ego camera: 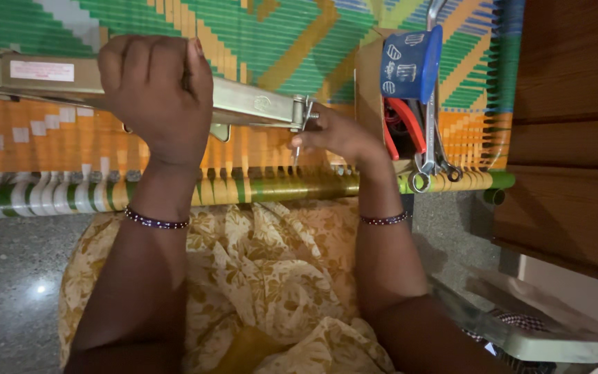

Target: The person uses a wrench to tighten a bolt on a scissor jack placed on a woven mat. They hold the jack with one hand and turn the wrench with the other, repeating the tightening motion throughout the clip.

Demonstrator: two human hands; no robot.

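Across the woven cot, left hand (155, 93) grips a level metal bar (243, 104), left-right.

Long brass-coloured metal tool (243, 102), level above woven mat, gripped

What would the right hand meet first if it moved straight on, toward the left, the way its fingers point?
The right hand already pinches the screw end of the long grey-green metal bar. Continuing left, it would probably meet that bar's end, then the left hand gripping it; depth is unclear.
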